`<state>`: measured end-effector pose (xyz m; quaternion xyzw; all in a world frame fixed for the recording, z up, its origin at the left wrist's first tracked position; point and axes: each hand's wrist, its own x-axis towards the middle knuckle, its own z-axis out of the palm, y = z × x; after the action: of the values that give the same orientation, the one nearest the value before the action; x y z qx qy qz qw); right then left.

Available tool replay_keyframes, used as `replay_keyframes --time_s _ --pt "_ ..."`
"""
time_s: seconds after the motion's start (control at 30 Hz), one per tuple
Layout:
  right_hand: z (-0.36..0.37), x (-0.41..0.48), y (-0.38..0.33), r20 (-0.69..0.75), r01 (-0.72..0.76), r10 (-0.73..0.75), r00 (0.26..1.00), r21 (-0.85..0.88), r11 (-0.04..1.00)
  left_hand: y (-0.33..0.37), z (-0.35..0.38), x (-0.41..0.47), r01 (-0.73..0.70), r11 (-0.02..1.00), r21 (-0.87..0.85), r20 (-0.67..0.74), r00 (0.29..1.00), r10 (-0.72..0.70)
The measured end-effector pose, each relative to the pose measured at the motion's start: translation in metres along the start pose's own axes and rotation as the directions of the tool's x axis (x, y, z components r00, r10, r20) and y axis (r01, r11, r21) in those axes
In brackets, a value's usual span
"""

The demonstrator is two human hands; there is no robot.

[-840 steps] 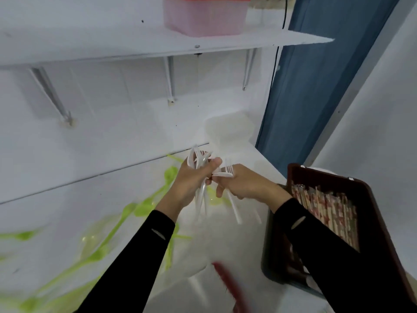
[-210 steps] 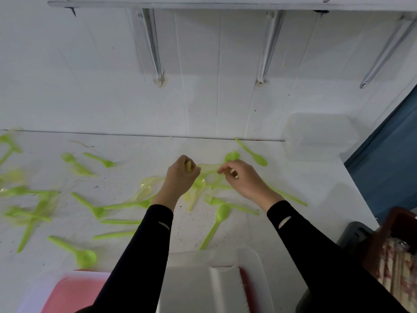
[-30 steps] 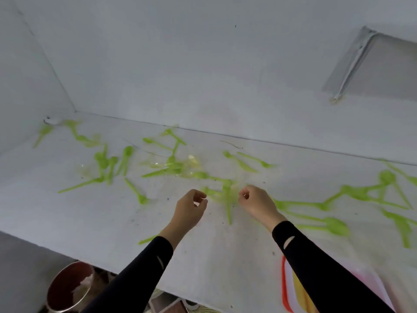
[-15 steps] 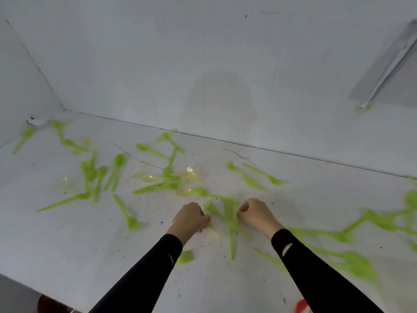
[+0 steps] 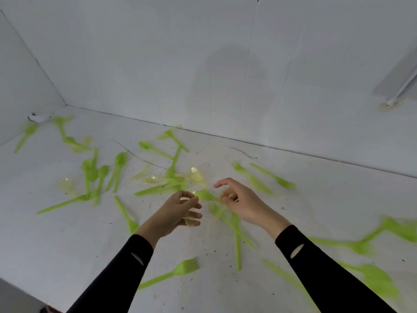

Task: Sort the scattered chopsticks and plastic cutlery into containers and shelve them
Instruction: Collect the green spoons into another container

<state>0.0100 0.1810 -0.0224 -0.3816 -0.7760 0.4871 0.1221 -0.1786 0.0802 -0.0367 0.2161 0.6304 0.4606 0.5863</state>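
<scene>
Several green plastic spoons and forks lie scattered over the white counter [image 5: 67, 245], with a few translucent pale yellow pieces [image 5: 196, 175] among them. My left hand [image 5: 176, 213] hovers just above the middle of the counter, its fingers curled around a translucent pale yellow spoon [image 5: 191, 220]. A little to the right, my right hand [image 5: 242, 203] pinches another pale yellow piece [image 5: 230, 196], which is blurred. A green spoon [image 5: 204, 194] lies between the two hands. A green fork [image 5: 180, 268] lies close to the front, below my left wrist.
White walls close the counter at the back and left, meeting in a corner [image 5: 65, 105]. A shelf bracket [image 5: 401, 86] is fixed to the wall at the upper right. More green cutlery [image 5: 372, 274] lies blurred at the right.
Both hands have risen from the counter, where they were pressed down as fists, and now each holds a pale yellow piece. The view has shifted slightly.
</scene>
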Motion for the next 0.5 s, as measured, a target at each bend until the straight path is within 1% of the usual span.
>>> replay_keyframes --time_s 0.07,0.13,0.2,0.23,0.3,0.37,0.43,0.5 --pt "0.010 0.007 -0.006 0.003 0.053 -0.053 0.999 0.060 0.997 0.001 -0.002 0.000 -0.011 0.999 0.037 0.021 1.000 0.010" --pt "0.019 0.013 -0.009 -0.019 0.091 -0.091 0.996 0.028 0.995 0.003 -0.002 -0.002 0.025 0.998 0.060 0.110 0.993 -0.032" --pt "0.026 0.018 -0.010 0.004 0.111 -0.111 0.994 -0.026 0.993 0.005 -0.001 -0.002 0.056 0.991 0.125 0.199 0.977 -0.080" --pt "0.030 0.019 -0.009 0.040 0.108 -0.106 0.994 -0.035 0.994 0.005 -0.001 -0.002 0.054 0.986 0.160 0.206 0.975 -0.087" --pt "0.036 0.019 -0.007 0.116 0.088 -0.085 0.990 -0.021 0.996 0.006 -0.005 -0.002 0.044 0.983 0.179 0.161 0.984 -0.073" --pt "0.043 0.021 -0.010 0.120 0.069 -0.069 0.990 0.000 0.998 0.005 -0.015 0.001 0.092 0.992 0.086 0.176 0.979 -0.106" --pt "0.048 0.024 -0.013 0.063 0.040 -0.042 0.997 0.028 0.999 0.006 -0.025 0.000 0.143 0.987 -0.074 0.246 0.962 -0.121" --pt "0.053 0.030 -0.015 0.001 0.009 -0.009 1.000 0.067 0.998 0.008 -0.036 0.002 0.095 0.974 -0.208 0.257 0.966 -0.040"
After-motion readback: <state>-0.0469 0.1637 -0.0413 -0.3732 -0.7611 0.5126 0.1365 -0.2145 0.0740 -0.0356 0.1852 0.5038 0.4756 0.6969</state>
